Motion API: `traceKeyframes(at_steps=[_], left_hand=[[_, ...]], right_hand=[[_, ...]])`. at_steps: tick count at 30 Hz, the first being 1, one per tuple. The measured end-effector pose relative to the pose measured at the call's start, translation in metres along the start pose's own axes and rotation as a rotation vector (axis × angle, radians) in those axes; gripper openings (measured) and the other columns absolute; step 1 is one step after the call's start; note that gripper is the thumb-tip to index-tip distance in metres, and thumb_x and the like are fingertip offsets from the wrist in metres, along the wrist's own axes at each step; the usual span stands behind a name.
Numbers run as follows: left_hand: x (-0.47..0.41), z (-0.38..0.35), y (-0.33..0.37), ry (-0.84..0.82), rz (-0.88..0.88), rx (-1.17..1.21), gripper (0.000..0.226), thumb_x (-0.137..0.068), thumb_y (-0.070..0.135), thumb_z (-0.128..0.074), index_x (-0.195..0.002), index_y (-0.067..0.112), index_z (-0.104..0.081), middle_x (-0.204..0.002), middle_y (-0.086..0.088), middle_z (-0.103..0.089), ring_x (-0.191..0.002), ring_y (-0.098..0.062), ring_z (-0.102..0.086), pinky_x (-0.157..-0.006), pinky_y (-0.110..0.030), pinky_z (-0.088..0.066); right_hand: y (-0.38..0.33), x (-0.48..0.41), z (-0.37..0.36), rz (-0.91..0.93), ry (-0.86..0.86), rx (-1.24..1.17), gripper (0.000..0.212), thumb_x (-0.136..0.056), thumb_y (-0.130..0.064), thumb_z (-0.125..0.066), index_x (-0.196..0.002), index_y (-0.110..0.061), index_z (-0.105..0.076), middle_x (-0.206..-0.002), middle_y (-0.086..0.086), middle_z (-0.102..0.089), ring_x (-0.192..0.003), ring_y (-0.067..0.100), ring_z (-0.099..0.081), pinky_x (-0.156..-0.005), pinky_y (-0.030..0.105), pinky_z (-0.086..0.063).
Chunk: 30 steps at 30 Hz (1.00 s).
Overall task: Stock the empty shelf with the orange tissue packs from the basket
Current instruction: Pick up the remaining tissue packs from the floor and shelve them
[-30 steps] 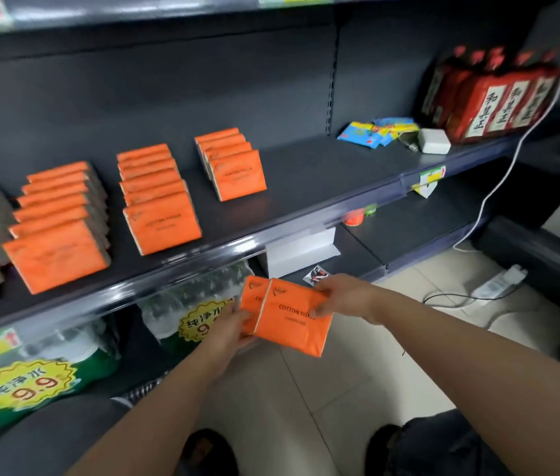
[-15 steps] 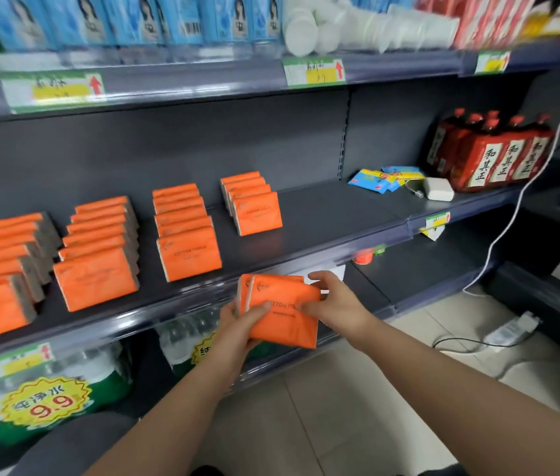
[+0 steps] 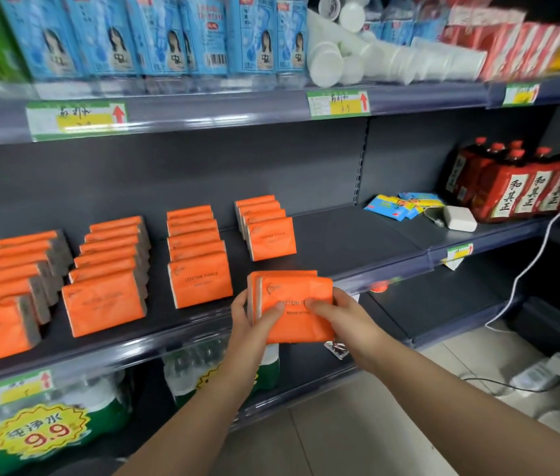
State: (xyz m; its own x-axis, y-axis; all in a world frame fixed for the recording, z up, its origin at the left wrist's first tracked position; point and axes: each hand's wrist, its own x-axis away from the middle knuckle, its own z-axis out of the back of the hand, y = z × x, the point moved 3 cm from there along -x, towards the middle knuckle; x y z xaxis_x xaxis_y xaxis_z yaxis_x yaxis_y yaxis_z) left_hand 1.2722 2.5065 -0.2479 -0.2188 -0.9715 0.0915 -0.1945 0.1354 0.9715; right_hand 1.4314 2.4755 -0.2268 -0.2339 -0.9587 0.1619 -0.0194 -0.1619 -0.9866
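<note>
Both my hands hold a small stack of orange tissue packs (image 3: 302, 293) upright at the front edge of the dark middle shelf (image 3: 340, 249). My left hand (image 3: 254, 321) grips the stack's left side, thumb on its front. My right hand (image 3: 337, 314) grips the right side, thumb across the front. On the shelf stand several rows of orange tissue packs (image 3: 199, 255), the rightmost and shortest row (image 3: 266, 228) just behind the held stack. The basket is out of view.
Right of the rows the shelf carries blue sachets (image 3: 398, 204), a white charger (image 3: 459, 218) and red bottles (image 3: 519, 183). A white cable (image 3: 539, 249) hangs down to a power strip (image 3: 543, 372) on the floor. The upper shelf (image 3: 237, 108) overhangs; water packs (image 3: 41, 424) sit below.
My hands have lifted the held packs from below the shelf edge up to its front, in front of the rightmost row. My view has tilted upward, showing the top shelf.
</note>
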Motion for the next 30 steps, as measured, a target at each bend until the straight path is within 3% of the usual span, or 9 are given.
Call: traceKeyframes(at_steps=[3,5,9,13,17,21,23,26,30], left_hand=[[-0.013,-0.004,0.006,0.015,-0.040,-0.069,0.054,-0.085,0.030,-0.071,-0.129,0.040,-0.041,-0.117,0.012,-0.061,-0.103,-0.007,-0.062,-0.080,-0.029,-0.053],[-0.025,-0.008,0.013,0.043,-0.081,-0.137,0.049,-0.086,0.029,-0.070,-0.128,0.039,-0.046,-0.112,0.014,-0.062,-0.099,-0.005,-0.062,-0.073,-0.026,-0.052],[-0.056,-0.012,0.026,0.126,-0.122,-0.341,0.054,-0.085,0.034,-0.068,-0.135,0.035,-0.046,-0.130,0.002,-0.041,-0.114,-0.015,-0.049,-0.102,-0.036,-0.043],[-0.090,-0.016,0.034,0.142,-0.114,-0.466,0.053,-0.086,0.040,-0.066,-0.134,0.034,-0.047,-0.127,0.001,-0.033,-0.108,-0.014,-0.041,-0.095,-0.027,-0.033],[-0.118,-0.016,0.033,0.153,-0.094,-0.469,0.033,-0.087,0.037,-0.063,-0.116,0.041,-0.049,-0.119,0.003,-0.033,-0.103,-0.014,-0.042,-0.092,-0.026,-0.031],[-0.137,-0.016,0.028,0.193,-0.104,-0.433,0.032,-0.086,0.035,-0.065,-0.113,0.041,-0.050,-0.119,0.004,-0.038,-0.093,-0.003,-0.045,-0.090,-0.026,-0.032],[-0.143,-0.016,0.026,0.192,-0.108,-0.407,0.042,-0.080,0.039,-0.067,-0.120,0.031,-0.057,-0.124,-0.001,-0.047,-0.098,-0.003,-0.051,-0.096,-0.029,-0.039],[-0.149,-0.017,0.024,0.201,-0.070,-0.374,0.066,-0.068,0.045,-0.060,-0.130,0.022,-0.055,-0.126,-0.009,-0.056,-0.111,-0.021,-0.059,-0.102,-0.044,-0.046],[-0.155,-0.014,0.013,0.227,-0.035,-0.395,0.063,-0.068,0.043,-0.058,-0.127,0.023,-0.056,-0.122,-0.008,-0.059,-0.108,-0.021,-0.060,-0.100,-0.045,-0.047]], right_hand=[[-0.005,-0.016,0.004,0.028,-0.009,0.018,0.031,-0.090,-0.020,-0.061,-0.120,-0.016,-0.057,-0.113,0.004,-0.067,-0.104,0.019,-0.064,-0.090,0.035,-0.052],[-0.009,-0.029,0.006,0.046,-0.010,0.014,0.029,-0.091,-0.019,-0.061,-0.119,-0.015,-0.057,-0.113,0.005,-0.067,-0.103,0.019,-0.064,-0.087,0.032,-0.052],[-0.019,-0.060,0.010,0.064,0.006,0.019,0.028,-0.090,-0.019,-0.062,-0.116,-0.017,-0.055,-0.112,0.003,-0.066,-0.098,0.015,-0.065,-0.078,0.027,-0.052],[-0.030,-0.093,0.012,0.090,0.000,0.051,0.029,-0.090,-0.018,-0.062,-0.118,-0.016,-0.055,-0.113,0.005,-0.066,-0.103,0.020,-0.064,-0.088,0.034,-0.051],[-0.037,-0.120,0.011,0.107,-0.026,0.084,0.026,-0.090,-0.019,-0.062,-0.115,-0.019,-0.056,-0.110,0.002,-0.067,-0.101,0.017,-0.064,-0.085,0.031,-0.051],[-0.039,-0.141,0.007,0.113,-0.050,0.093,0.029,-0.091,-0.020,-0.061,-0.118,-0.019,-0.052,-0.110,0.002,-0.065,-0.097,0.013,-0.064,-0.077,0.025,-0.050],[-0.037,-0.151,0.004,0.113,-0.041,0.111,0.034,-0.091,-0.021,-0.061,-0.123,-0.016,-0.050,-0.113,0.004,-0.064,-0.101,0.016,-0.063,-0.083,0.029,-0.051],[-0.033,-0.161,-0.001,0.117,-0.025,0.143,0.032,-0.091,-0.020,-0.061,-0.120,-0.015,-0.052,-0.116,0.008,-0.063,-0.105,0.022,-0.062,-0.094,0.039,-0.050],[-0.023,-0.171,-0.007,0.126,0.000,0.209,0.028,-0.090,-0.020,-0.060,-0.117,-0.015,-0.052,-0.121,0.011,-0.059,-0.106,0.023,-0.060,-0.093,0.040,-0.049]])
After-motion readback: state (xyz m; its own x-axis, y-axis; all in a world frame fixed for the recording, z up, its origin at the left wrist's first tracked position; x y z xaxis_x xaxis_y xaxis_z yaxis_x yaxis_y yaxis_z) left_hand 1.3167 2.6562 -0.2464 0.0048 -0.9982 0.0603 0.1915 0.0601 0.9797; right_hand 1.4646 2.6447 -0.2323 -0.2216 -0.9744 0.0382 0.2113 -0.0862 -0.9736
